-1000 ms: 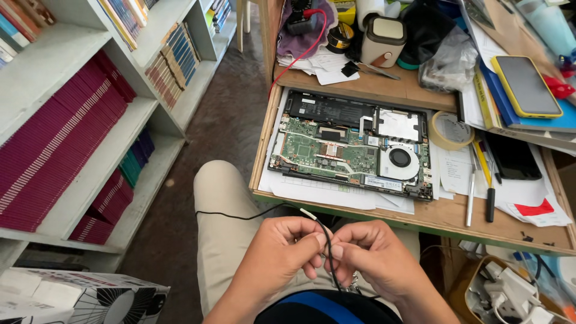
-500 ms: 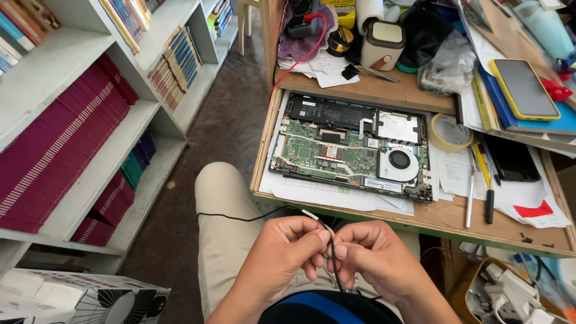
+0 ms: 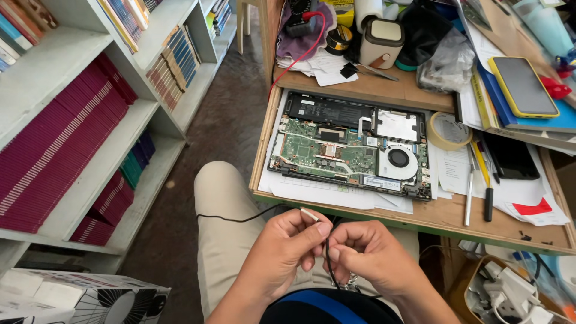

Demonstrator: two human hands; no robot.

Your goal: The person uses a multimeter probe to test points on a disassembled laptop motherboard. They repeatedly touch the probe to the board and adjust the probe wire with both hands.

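Little has changed over the last second: both hands stay together low in front of the lap, working the same thin black cable (image 3: pixel 327 255), and the only shift is that the white tip (image 3: pixel 309 215) of the cable now pokes up a little more clearly above the left thumb; judged from that, the work on the cable end is ongoing and not finished, since neither hand has let go or moved toward the surface (image 3: pixel 456 213)

The left hand (image 3: pixel 287 252) is curled, palm turned inward, its thumb and forefinger pinched closed on the cable just below the white tip; the grip is tight, with no gap showing between the fingertips; the right hand (image 3: pixel 371 255) faces it, knuckles up, fingers folded in, and its grip is also closed on the cable where the black strand drops down between the two hands; the fingertips of the two hands nearly touch

From the left hand the cable runs off leftward across the beige trouser leg (image 3: pixel 225 216) in a loose curve; below the right hand something small and metallic hangs, too small to tell what it is

Just beyond the hands, on the surface, lies an opened laptop (image 3: pixel 351 147) with its green circuit board and round fan exposed, untouched; a tape roll (image 3: pixel 448 130), pens (image 3: pixel 480 186) and a phone in a yellow case (image 3: pixel 523 85) sit to its right, and a bookshelf (image 3: pixel 84 150) stands on the left
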